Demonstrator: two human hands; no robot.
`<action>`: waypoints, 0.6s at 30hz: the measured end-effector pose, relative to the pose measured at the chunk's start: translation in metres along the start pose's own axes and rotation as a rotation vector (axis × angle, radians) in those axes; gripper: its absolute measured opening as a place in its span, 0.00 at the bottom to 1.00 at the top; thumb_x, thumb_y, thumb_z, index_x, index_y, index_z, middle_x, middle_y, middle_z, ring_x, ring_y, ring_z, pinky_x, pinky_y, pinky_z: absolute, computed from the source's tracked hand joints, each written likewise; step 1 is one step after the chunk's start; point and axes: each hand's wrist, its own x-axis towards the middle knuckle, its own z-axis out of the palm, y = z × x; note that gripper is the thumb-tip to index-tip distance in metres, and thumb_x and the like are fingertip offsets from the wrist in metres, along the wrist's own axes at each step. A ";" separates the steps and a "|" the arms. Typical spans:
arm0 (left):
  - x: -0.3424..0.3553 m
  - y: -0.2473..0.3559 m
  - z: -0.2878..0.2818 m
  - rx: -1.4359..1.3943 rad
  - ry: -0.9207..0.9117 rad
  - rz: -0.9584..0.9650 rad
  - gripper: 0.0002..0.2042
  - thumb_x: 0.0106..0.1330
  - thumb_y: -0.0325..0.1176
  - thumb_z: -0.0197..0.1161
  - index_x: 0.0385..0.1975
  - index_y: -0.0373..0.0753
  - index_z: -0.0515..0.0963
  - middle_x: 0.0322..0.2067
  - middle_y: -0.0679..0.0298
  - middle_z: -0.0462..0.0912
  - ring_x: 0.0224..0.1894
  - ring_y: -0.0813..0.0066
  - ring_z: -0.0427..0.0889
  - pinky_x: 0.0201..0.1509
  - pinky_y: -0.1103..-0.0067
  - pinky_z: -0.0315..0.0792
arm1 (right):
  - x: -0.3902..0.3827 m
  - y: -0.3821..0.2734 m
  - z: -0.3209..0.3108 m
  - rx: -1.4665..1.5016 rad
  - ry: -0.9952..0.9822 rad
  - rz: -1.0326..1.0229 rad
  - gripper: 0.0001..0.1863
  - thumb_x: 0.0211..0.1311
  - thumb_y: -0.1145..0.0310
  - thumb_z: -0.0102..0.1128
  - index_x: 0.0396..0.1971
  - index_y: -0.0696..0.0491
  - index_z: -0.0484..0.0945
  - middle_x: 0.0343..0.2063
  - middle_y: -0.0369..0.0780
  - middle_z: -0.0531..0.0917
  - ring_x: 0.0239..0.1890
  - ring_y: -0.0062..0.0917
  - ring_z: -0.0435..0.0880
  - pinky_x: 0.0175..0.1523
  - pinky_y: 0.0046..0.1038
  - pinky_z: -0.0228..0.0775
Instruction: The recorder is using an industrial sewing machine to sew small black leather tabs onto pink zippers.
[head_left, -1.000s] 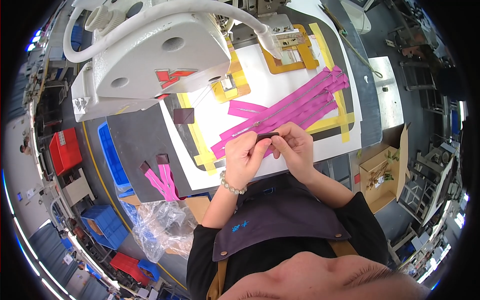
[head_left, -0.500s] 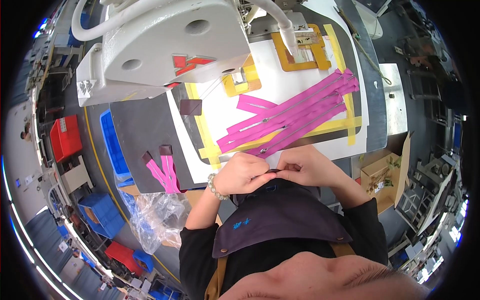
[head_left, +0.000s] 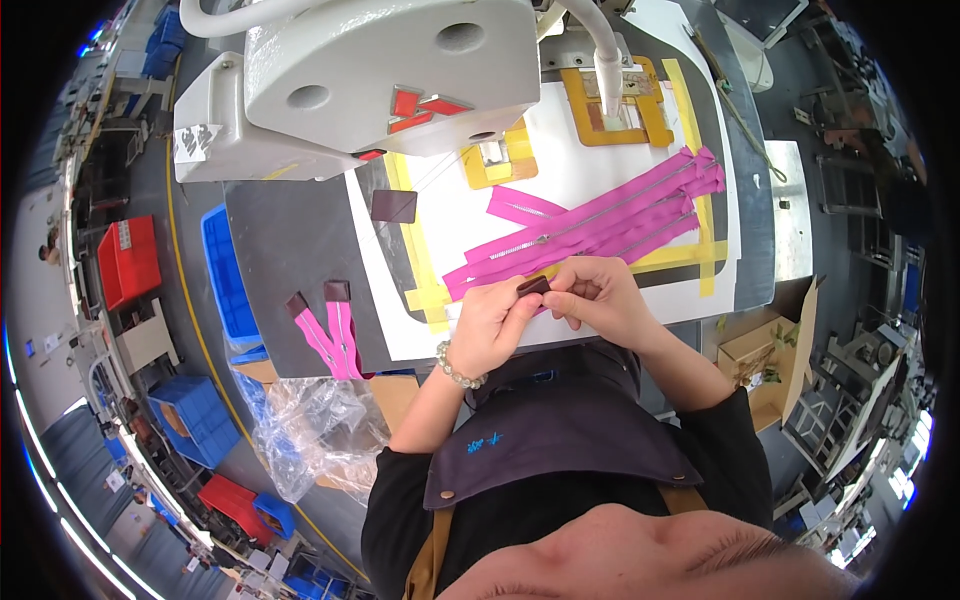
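Left hand (head_left: 490, 325) and right hand (head_left: 597, 298) both pinching a dark tab (head_left: 533, 286), pink zippers (head_left: 600, 225) lying at 1 o'clock on the worktop (head_left: 300, 230).

Zippers (head_left: 600, 225) lie on the table (head_left: 290, 240), behind the hands (head_left: 545, 305); sewing machine (head_left: 370, 70) farther back.

A small dark brown leather tab (head_left: 533, 286), rectangular, lies pinched flat between fingertips, just beside the near ends of the pink zippers (head_left: 600, 222).
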 end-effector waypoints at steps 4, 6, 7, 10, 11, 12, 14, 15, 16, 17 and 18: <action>0.015 0.001 -0.015 -0.052 -0.070 -0.112 0.10 0.66 0.34 0.53 0.29 0.32 0.73 0.18 0.56 0.70 0.19 0.63 0.71 0.25 0.75 0.65 | 0.014 -0.011 -0.005 -0.066 -0.075 0.052 0.07 0.60 0.73 0.61 0.25 0.58 0.74 0.18 0.32 0.76 0.19 0.09 0.71 0.22 0.14 0.62; 0.028 0.002 -0.026 -0.065 -0.087 -0.168 0.12 0.67 0.36 0.51 0.28 0.32 0.72 0.17 0.56 0.69 0.20 0.63 0.70 0.27 0.75 0.66 | 0.027 -0.020 -0.008 -0.089 -0.102 0.064 0.07 0.60 0.72 0.61 0.25 0.58 0.74 0.18 0.32 0.76 0.19 0.09 0.72 0.22 0.14 0.62; 0.035 -0.001 -0.031 -0.030 -0.101 -0.165 0.12 0.67 0.36 0.51 0.28 0.32 0.72 0.17 0.56 0.69 0.20 0.63 0.69 0.27 0.75 0.65 | 0.034 -0.030 -0.008 -0.158 -0.119 0.096 0.07 0.59 0.73 0.62 0.25 0.58 0.74 0.18 0.33 0.77 0.18 0.10 0.72 0.22 0.14 0.61; 0.052 -0.002 -0.039 -0.014 -0.039 -0.101 0.12 0.68 0.36 0.51 0.28 0.32 0.71 0.17 0.56 0.68 0.20 0.65 0.66 0.27 0.77 0.64 | 0.061 -0.042 -0.010 -0.232 -0.179 0.110 0.08 0.58 0.71 0.63 0.24 0.57 0.74 0.16 0.33 0.77 0.16 0.10 0.72 0.21 0.14 0.60; 0.056 -0.002 -0.046 0.023 -0.049 -0.120 0.13 0.68 0.36 0.52 0.28 0.32 0.71 0.17 0.56 0.68 0.20 0.65 0.66 0.27 0.77 0.64 | 0.069 -0.048 -0.011 -0.279 -0.224 0.104 0.08 0.58 0.71 0.63 0.24 0.57 0.75 0.16 0.33 0.77 0.16 0.11 0.71 0.21 0.14 0.60; 0.063 -0.004 -0.049 0.057 -0.070 -0.140 0.13 0.68 0.37 0.52 0.28 0.32 0.71 0.16 0.56 0.68 0.20 0.66 0.66 0.27 0.77 0.64 | 0.077 -0.051 -0.015 -0.321 -0.261 0.099 0.08 0.58 0.71 0.62 0.24 0.57 0.75 0.16 0.33 0.76 0.15 0.11 0.70 0.21 0.14 0.60; 0.073 -0.005 -0.053 0.035 -0.064 -0.182 0.14 0.67 0.39 0.54 0.28 0.32 0.72 0.17 0.56 0.71 0.20 0.64 0.70 0.27 0.76 0.65 | 0.094 -0.050 -0.024 -0.358 -0.275 0.077 0.09 0.59 0.69 0.62 0.23 0.57 0.75 0.16 0.33 0.76 0.15 0.11 0.70 0.21 0.14 0.59; 0.076 -0.003 -0.056 0.178 -0.036 -0.203 0.14 0.66 0.40 0.55 0.28 0.33 0.73 0.17 0.56 0.72 0.20 0.63 0.72 0.26 0.75 0.65 | 0.101 -0.049 -0.027 -0.354 -0.241 0.054 0.10 0.59 0.68 0.62 0.23 0.57 0.75 0.15 0.33 0.76 0.14 0.11 0.70 0.20 0.15 0.58; 0.078 -0.001 -0.057 0.321 -0.006 -0.223 0.14 0.66 0.41 0.56 0.29 0.34 0.74 0.18 0.56 0.74 0.20 0.62 0.74 0.26 0.74 0.66 | 0.106 -0.050 -0.029 -0.350 -0.207 0.031 0.10 0.58 0.67 0.62 0.22 0.57 0.75 0.15 0.34 0.76 0.14 0.12 0.69 0.19 0.15 0.57; 0.078 -0.001 -0.058 0.385 0.028 -0.212 0.13 0.64 0.42 0.59 0.30 0.36 0.76 0.20 0.57 0.77 0.21 0.61 0.76 0.26 0.73 0.68 | 0.111 -0.056 -0.031 -0.374 -0.159 0.085 0.11 0.58 0.66 0.62 0.21 0.56 0.75 0.14 0.34 0.75 0.12 0.12 0.69 0.17 0.16 0.55; 0.077 0.000 -0.056 0.388 0.027 -0.207 0.13 0.64 0.42 0.59 0.30 0.36 0.76 0.20 0.57 0.77 0.21 0.61 0.76 0.26 0.73 0.68 | 0.119 -0.054 -0.037 -0.374 -0.156 0.079 0.11 0.58 0.66 0.62 0.21 0.56 0.75 0.14 0.34 0.75 0.12 0.12 0.69 0.17 0.16 0.55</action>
